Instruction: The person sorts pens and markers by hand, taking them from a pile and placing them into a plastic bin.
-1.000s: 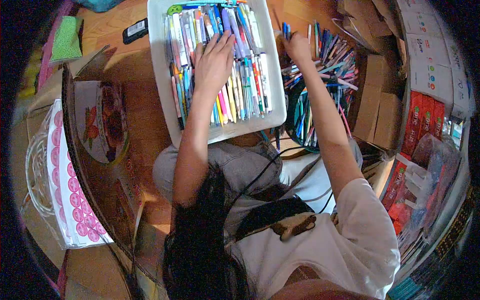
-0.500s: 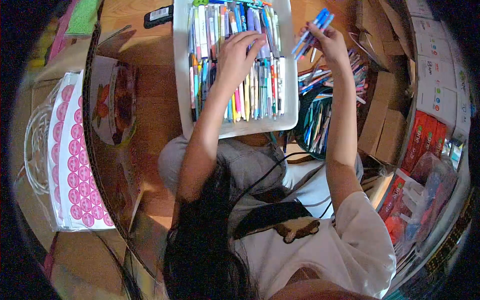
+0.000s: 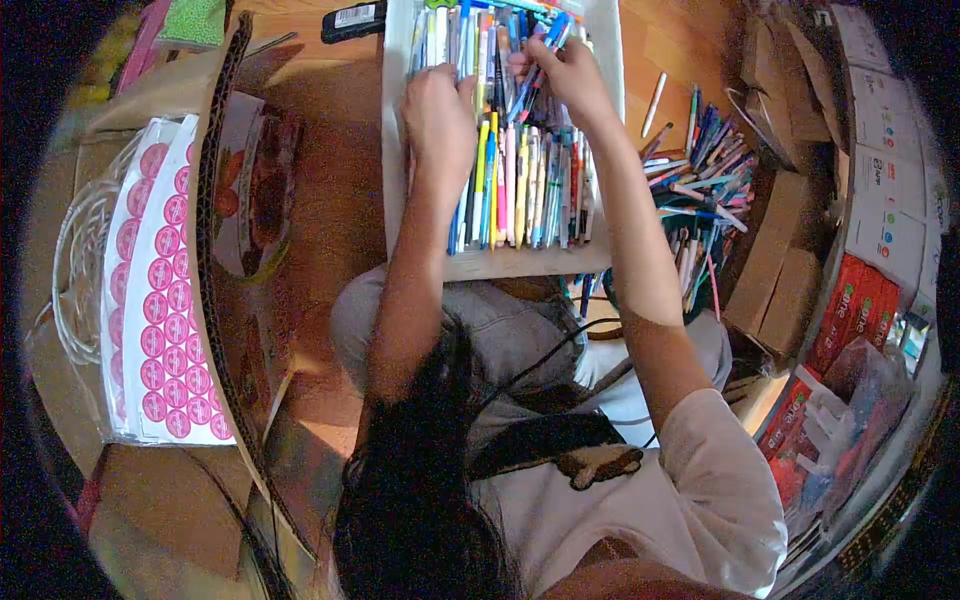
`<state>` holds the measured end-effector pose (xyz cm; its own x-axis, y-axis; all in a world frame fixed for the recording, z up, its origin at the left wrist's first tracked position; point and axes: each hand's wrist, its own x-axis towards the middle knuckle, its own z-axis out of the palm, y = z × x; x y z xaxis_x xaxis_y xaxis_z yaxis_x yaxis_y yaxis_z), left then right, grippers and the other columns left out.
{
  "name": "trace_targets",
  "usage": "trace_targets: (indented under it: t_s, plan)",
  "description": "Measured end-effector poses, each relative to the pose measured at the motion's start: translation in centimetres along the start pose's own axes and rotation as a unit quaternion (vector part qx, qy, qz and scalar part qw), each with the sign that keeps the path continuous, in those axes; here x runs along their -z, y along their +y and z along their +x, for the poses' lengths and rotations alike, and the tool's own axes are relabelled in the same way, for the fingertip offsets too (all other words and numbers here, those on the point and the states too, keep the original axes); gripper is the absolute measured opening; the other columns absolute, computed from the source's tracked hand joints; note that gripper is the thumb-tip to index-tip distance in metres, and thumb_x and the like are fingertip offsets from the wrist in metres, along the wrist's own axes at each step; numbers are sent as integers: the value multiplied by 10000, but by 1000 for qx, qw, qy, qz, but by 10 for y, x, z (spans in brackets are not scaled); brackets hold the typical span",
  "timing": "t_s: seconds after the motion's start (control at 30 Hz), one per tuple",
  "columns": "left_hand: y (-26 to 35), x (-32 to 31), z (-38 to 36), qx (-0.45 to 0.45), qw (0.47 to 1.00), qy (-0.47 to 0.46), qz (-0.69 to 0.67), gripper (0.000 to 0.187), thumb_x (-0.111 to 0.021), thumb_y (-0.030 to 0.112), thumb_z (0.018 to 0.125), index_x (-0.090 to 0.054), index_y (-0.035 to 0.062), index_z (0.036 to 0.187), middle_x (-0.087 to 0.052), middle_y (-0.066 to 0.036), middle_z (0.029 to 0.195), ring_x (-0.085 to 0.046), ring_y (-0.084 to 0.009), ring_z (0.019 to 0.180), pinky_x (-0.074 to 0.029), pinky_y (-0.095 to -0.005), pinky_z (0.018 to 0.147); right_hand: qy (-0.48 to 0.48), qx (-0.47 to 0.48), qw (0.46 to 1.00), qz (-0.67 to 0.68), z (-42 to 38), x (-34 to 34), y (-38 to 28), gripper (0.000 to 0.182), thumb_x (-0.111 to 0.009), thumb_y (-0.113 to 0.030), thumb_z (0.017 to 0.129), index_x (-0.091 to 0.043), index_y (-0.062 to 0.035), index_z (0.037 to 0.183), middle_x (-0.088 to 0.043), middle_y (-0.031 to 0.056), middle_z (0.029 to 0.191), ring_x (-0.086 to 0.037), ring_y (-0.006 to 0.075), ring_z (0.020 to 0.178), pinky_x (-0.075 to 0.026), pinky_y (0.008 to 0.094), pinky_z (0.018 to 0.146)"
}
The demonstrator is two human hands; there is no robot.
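A white plastic tray (image 3: pixel 607 30) holds rows of pens and markers, packed side by side. In the tray's upper right part, my right hand (image 3: pixel 572 85) is closed on a few blue pens (image 3: pixel 527 92), which tilt above the others. Over the upper left part rests my left hand (image 3: pixel 440 115), thumb apart from the bent fingers, touching the markers. Its fingertips are partly hidden. Below it stand yellow, pink and blue pens (image 3: pixel 500 195) in the lower row.
Right of the tray, a loose heap of pens (image 3: pixel 715 165) lies on the wooden floor, partly in a dark container. Cardboard boxes (image 3: pixel 765 265) line the right side. Sheets of pink round stickers (image 3: pixel 165 300) stand at left. A black item with a barcode label (image 3: pixel 352 20) lies beside the tray.
My right hand has brought the blue pens from right of the tray to over its upper right part. My left hand has shifted to the tray's left side. The view has shifted slightly.
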<state>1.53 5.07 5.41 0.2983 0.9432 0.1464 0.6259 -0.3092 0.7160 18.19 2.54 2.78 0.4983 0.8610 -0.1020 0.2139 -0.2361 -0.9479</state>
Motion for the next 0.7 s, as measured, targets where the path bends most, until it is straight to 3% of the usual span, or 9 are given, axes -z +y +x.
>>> trace_targets:
  t_s: [0.07, 0.17, 0.2, 0.3, 0.33, 0.43, 0.57, 0.7]
  plan:
    - [-3, -1, -1, 23, 996, -45, 72, 250, -615, 199, 769, -601, -50, 749, -601, -200, 727, -593, -341, 692, -472, -414, 609, -3, 4, 993, -120, 7, -4, 14, 261, -503, -215, 875, -538, 44, 875, -647, 97, 769, -593, 125, 648, -470, 248, 586]
    - [10, 2, -4, 68, 985, -64, 143, 271, -635, 244, 754, -600, -23, 781, -611, -165, 791, -588, -324, 782, -494, -412, 621, -40, -4, 985, -170, 5, -10, -8, 289, -517, -246, 864, -537, 43, 852, -650, 84, 758, -574, 107, 616, -460, 256, 574]
    - [6, -2, -4, 46, 982, -36, 182, 286, -637, 260, 751, -591, -8, 841, -603, -147, 826, -581, -299, 831, -502, -401, 613, 23, 4, 977, -211, 6, -18, -12, 366, -564, -328, 822, -555, 38, 806, -640, 94, 701, -586, 136, 611, -454, 280, 565]
    - [0, -9, -4, 56, 985, -35, 158, 279, -634, 250, 751, -580, 4, 870, -591, -140, 853, -585, -299, 818, -506, -398, 618, 28, 72, 953, -294, 2, -22, -27, 430, -619, -402, 754, -568, 25, 773, -616, 122, 644, -600, 216, 605, -460, 327, 572]
    - [-1, -10, -4, 54, 985, -30, 160, 272, -633, 245, 752, -577, 7, 871, -590, -136, 848, -586, -296, 818, -506, -393, 617, 40, 85, 942, -321, 10, -26, -22, 464, -646, -443, 707, -581, 15, 742, -591, 151, 610, -603, 279, 615, -460, 357, 576]
    - [-5, -14, -3, 53, 984, -24, 168, 251, -629, 226, 752, -569, 13, 868, -589, -127, 838, -588, -289, 817, -507, -382, 612, 17, 65, 926, -371, 11, -32, -29, 456, -650, -445, 703, -593, 7, 705, -587, 147, 587, -601, 274, 584, -462, 361, 569]
    - [-9, -16, -2, 53, 985, -9, 164, 226, -627, 211, 752, -568, 22, 861, -589, -117, 835, -589, -281, 812, -503, -379, 607, 2, 107, 920, -377, 17, -38, -21, 466, -665, -457, 681, -608, -5, 585, -551, 115, 480, -588, 263, 502, -465, 364, 544]
    - [-7, -15, 2, 57, 989, 8, 138, 183, -625, 205, 748, -588, 69, 865, -591, -94, 838, -585, -272, 806, -494, -384, 622, 3, 129, 894, -429, 18, -40, -14, 448, -659, -436, 694, -617, -4, 583, -561, 123, 492, -596, 247, 506, -472, 351, 543]
